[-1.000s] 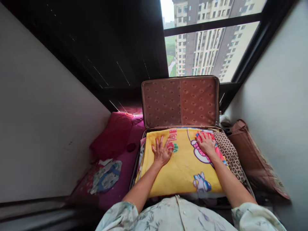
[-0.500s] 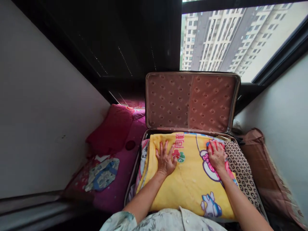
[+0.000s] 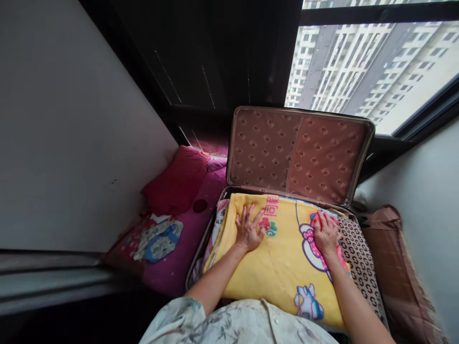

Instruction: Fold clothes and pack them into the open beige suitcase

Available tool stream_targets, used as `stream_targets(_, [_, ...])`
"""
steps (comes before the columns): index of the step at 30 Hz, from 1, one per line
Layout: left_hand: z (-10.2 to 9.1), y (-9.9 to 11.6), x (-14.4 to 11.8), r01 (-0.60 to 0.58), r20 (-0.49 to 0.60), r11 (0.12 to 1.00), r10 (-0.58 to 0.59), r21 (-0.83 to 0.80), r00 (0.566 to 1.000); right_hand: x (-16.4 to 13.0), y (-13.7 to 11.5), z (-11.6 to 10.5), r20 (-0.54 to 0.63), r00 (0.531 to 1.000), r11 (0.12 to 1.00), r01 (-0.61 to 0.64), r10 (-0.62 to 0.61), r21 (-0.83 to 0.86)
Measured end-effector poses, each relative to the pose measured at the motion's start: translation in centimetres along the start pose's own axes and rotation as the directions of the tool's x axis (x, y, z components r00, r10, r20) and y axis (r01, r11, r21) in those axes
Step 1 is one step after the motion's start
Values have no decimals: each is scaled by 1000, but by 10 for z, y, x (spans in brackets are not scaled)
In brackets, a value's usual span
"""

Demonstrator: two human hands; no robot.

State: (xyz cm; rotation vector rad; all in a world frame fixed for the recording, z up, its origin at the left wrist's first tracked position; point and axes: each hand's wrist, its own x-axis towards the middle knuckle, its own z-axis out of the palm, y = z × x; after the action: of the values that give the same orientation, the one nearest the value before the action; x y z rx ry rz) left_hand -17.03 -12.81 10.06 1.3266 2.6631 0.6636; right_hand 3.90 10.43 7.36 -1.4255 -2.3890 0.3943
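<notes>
A folded yellow blanket with cartoon figures and pink lettering lies on top of the packed suitcase, whose lid stands raised at the back. My left hand rests flat on the blanket's left part, fingers spread, beside the red and green print. On the right, my right hand presses on the blanket's pink and red edge, its fingers stretched out and slightly apart. Right of that hand, a brown cloth with a dark repeated pattern fills the suitcase's side. Under the blanket's left edge, other folded fabric shows.
Left of the suitcase lie a red pillow, a purple sheet and a patterned cloth with blue bands. A brown fabric-like bundle sits at the right wall. Behind the lid is a window with a dark frame.
The head view has shifted and tilted, so the suitcase appears farther right and rotated. Both hands stay in nearly the same places on the blanket.
</notes>
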Motion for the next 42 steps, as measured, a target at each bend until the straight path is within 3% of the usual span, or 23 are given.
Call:
stream_targets(4, [-26,6,1,14,37,1000,-14,12,999,5,-8,-12,79,997,995,26,-19,-97])
stream_targets(6, [-44,23,1,2,40,999,-4,49,999,8,-14,-23,158,985,976,94,-63,-197])
stream_targets(8, [-57,47,1,-85,45,994,81,71,996,17,-21,-39,273,954,931,205,-121,-302])
stream_targets(11, [-47,82,3,-322,104,947,320,10,942,50,-40,-74,519,836,836,409,-181,-367])
stream_targets(13, [-23,93,3,-414,157,908,420,-67,894,87,-61,-99,650,727,787,527,-221,-321])
stream_targets(14, [-8,95,2,-423,178,901,434,-100,883,110,-74,-110,663,694,765,578,-281,-282])
stream_targets(15, [7,94,1,-412,194,903,429,-124,882,135,-89,-120,607,703,747,614,-371,-254])
stream_targets(17, [30,88,-2,-378,205,913,404,-155,892,188,-119,-131,361,774,745,618,-521,-250])
stream_targets(18, [37,85,-3,-367,204,915,396,-167,895,216,-134,-133,241,787,756,615,-568,-225])
stream_targets(21, [44,77,-5,-371,205,910,405,-186,891,294,-171,-125,-16,780,772,616,-626,-153])
stream_targets(23, [42,75,-5,-378,211,908,412,-180,887,337,-188,-115,-68,786,780,592,-614,-203])
stream_targets(27, [41,73,-3,-380,215,903,418,-200,882,390,-207,-97,-20,864,780,443,-502,-442])
stream_targets(30, [43,70,0,-368,209,895,421,-250,882,407,-211,-92,43,883,725,410,-467,-553])
stream_targets(34, [48,66,4,-333,229,892,408,-305,884,405,-218,-105,96,834,641,486,-543,-595])
stream_targets(39, [58,64,9,-325,272,889,415,-322,868,369,-226,-162,91,715,554,609,-693,-569])
stream_targets(42, [61,63,13,-325,308,896,415,-303,856,330,-222,-204,75,708,563,617,-703,-549])
